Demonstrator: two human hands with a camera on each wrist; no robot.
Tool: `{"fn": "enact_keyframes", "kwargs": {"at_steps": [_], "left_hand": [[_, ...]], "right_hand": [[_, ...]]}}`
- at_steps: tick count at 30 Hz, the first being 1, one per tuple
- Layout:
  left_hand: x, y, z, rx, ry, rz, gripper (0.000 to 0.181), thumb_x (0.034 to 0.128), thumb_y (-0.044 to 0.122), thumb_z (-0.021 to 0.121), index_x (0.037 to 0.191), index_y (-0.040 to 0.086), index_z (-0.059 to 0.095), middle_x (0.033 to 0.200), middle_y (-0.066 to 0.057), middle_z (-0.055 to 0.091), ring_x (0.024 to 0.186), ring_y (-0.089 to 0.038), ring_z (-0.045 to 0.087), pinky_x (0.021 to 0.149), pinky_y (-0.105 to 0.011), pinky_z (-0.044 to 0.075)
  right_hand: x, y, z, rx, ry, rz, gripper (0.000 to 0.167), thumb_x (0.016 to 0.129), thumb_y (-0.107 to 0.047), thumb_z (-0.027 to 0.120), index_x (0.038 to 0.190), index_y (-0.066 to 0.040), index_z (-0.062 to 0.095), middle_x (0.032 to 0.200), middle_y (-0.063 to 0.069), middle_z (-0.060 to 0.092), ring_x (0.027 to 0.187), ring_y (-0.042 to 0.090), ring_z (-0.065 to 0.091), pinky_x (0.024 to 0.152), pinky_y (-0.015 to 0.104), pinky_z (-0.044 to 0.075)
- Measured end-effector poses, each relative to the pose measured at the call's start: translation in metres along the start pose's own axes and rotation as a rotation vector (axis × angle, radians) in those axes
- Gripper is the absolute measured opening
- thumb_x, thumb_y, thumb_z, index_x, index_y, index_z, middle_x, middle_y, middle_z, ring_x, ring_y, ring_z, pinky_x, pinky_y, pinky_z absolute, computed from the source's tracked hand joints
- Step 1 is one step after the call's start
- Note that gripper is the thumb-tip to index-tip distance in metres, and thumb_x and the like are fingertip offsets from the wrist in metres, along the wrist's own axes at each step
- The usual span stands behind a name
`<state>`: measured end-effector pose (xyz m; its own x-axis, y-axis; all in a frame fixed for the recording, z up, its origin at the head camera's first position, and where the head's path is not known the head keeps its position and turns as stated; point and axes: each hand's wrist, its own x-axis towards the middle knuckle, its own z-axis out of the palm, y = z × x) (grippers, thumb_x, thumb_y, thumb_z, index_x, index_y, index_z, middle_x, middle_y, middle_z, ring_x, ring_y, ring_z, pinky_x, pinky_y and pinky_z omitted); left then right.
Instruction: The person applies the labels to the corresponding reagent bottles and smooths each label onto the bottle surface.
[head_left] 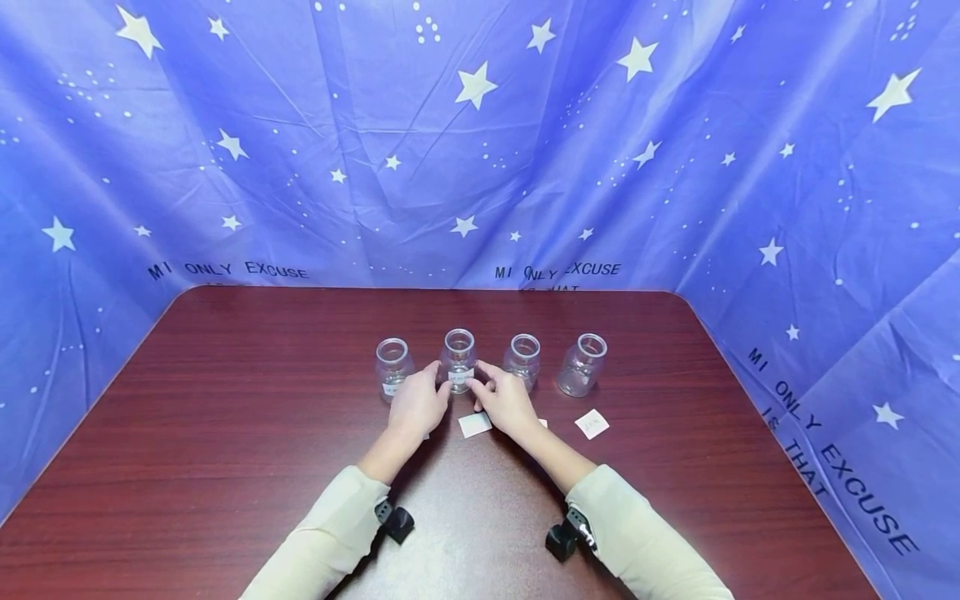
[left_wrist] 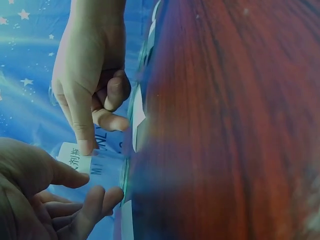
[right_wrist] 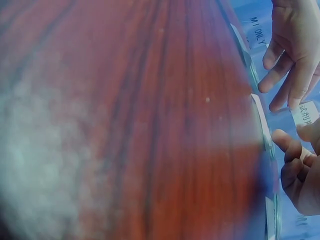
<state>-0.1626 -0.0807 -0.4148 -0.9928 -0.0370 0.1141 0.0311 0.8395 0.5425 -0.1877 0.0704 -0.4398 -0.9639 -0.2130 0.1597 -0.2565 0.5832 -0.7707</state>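
Four becomes several clear glass jars in a row on the table in the head view. Around the second glass jar (head_left: 459,346) from the left are my left hand (head_left: 417,406) and my right hand (head_left: 508,403), one on each side. Both thumbs press a white label (head_left: 461,377) with handwritten characters against its front, while the other fingers lie along its sides. In the left wrist view the label (left_wrist: 75,156) shows between the two thumbs. The leftmost jar (head_left: 392,357) also bears a white label (head_left: 391,389), partly hidden by my left hand.
Two more jars stand to the right, one (head_left: 525,348) partly behind my right hand and one (head_left: 582,367) at the row's end. White paper pieces lie in front: one (head_left: 475,425) below the held jar, another (head_left: 592,423) with writing at the right. A starry blue curtain (head_left: 480,167) surrounds the table (head_left: 225,400).
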Motion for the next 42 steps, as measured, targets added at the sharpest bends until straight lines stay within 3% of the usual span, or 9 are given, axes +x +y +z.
{"fn": "enact_keyframes", "kwargs": {"at_steps": [8,12,17,24,28,33,42], "left_hand": [[-0.001,0.0,0.001,0.026,0.036,-0.013,0.041,0.0902,0.023,0.058,0.125,0.001,0.056,0.106,-0.019,0.068,0.091,-0.034,0.067,0.074,-0.047,0.052],[-0.003,0.0,0.002,0.026,0.027,0.01,0.04,0.0899,0.021,0.058,0.123,-0.002,0.057,0.104,-0.02,0.068,0.091,-0.035,0.067,0.076,-0.047,0.052],[-0.007,0.002,-0.005,0.017,-0.006,0.024,0.038,0.0885,0.022,0.06,0.117,-0.003,0.06,0.102,-0.019,0.069,0.091,-0.034,0.067,0.078,-0.045,0.052],[-0.014,0.011,-0.016,0.033,-0.101,0.006,0.032,0.0855,0.035,0.062,0.103,0.009,0.069,0.093,-0.006,0.072,0.085,-0.024,0.068,0.071,-0.04,0.052],[-0.017,0.017,-0.015,0.023,-0.158,0.065,0.024,0.0841,0.035,0.064,0.094,0.015,0.069,0.085,0.0,0.071,0.079,-0.018,0.066,0.065,-0.035,0.05],[-0.018,0.024,-0.006,-0.02,-0.185,0.149,0.019,0.0836,0.032,0.066,0.095,0.017,0.069,0.079,0.005,0.068,0.073,-0.013,0.063,0.063,-0.031,0.047],[-0.016,0.038,0.014,-0.061,-0.238,0.251,0.021,0.0825,0.029,0.068,0.098,0.015,0.067,0.089,0.001,0.072,0.08,-0.014,0.066,0.069,-0.03,0.051]], "right_hand": [[0.0,0.0,0.002,-0.013,0.035,-0.043,0.037,0.092,-0.016,0.057,0.123,0.004,0.057,0.052,0.008,0.062,0.041,0.001,0.047,0.047,0.019,0.038],[-0.004,-0.002,-0.001,-0.021,0.036,-0.038,0.036,0.091,-0.013,0.057,0.123,0.003,0.056,0.051,0.007,0.061,0.041,0.001,0.046,0.046,0.019,0.037],[-0.01,-0.005,-0.011,-0.036,0.03,-0.044,0.033,0.089,-0.01,0.059,0.121,-0.001,0.059,0.051,0.003,0.059,0.041,0.002,0.045,0.043,0.019,0.034],[-0.019,-0.003,-0.033,-0.058,-0.014,-0.049,0.014,0.089,-0.017,0.061,0.097,-0.009,0.069,0.058,-0.001,0.063,0.04,0.003,0.047,0.039,0.019,0.036],[-0.024,0.002,-0.044,-0.103,-0.028,-0.07,0.011,0.087,-0.019,0.063,0.09,-0.012,0.071,0.063,-0.004,0.064,0.05,0.002,0.049,0.049,0.019,0.04],[-0.028,0.01,-0.054,-0.16,-0.05,-0.115,0.009,0.086,-0.02,0.064,0.088,-0.014,0.071,0.067,-0.007,0.063,0.059,0.003,0.048,0.055,0.019,0.04],[-0.035,0.025,-0.069,-0.184,-0.096,-0.121,0.005,0.084,-0.018,0.067,0.085,-0.014,0.07,0.07,-0.006,0.062,0.061,0.006,0.049,0.055,0.018,0.039]]}}
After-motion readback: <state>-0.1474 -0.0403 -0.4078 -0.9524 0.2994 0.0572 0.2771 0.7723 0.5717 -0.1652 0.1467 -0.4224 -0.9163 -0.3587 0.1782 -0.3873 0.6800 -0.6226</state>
